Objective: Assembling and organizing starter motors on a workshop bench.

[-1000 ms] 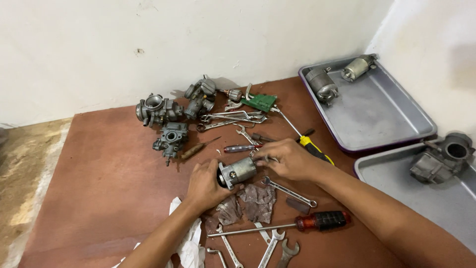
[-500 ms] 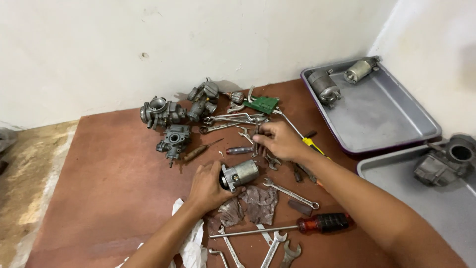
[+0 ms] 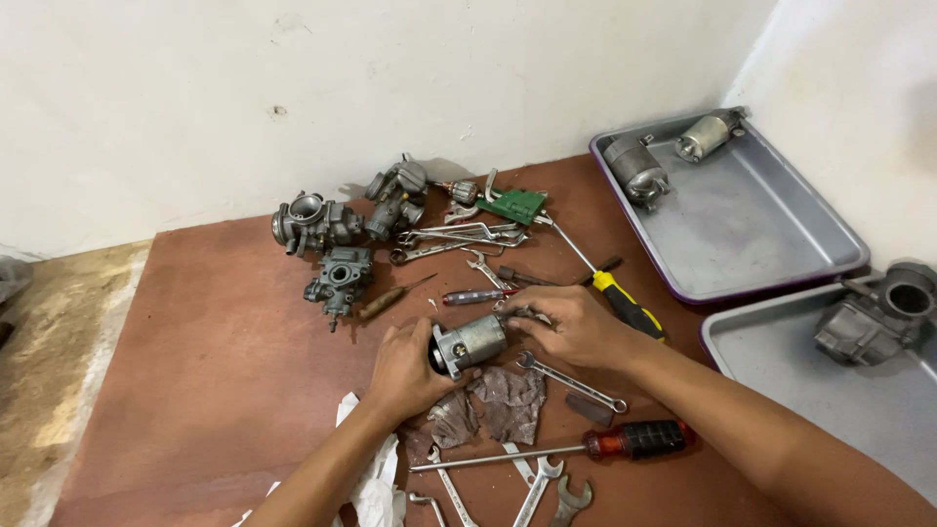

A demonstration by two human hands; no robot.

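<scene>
Far left on the brown board: three grey cast-metal carburettors (image 3: 327,239), grouped near the wall. Centre, near edge: crumpled white cloth (image 3: 376,483). Left hand (image 3: 405,366) curls around the near end of a small silver cylindrical starter motor (image 3: 468,344), which lies on its side at the middle of the board, fingers closed on its end cap. Right hand (image 3: 576,327) grips the motor's far end, fingers clenched over it. Just beyond lie loose steel spanners (image 3: 454,239) and a yellow-handled screwdriver (image 3: 625,303); nearer, a red-handled screwdriver (image 3: 634,439). Right: two grey metal trays (image 3: 781,234), the far one holding two further motors (image 3: 634,171).
</scene>
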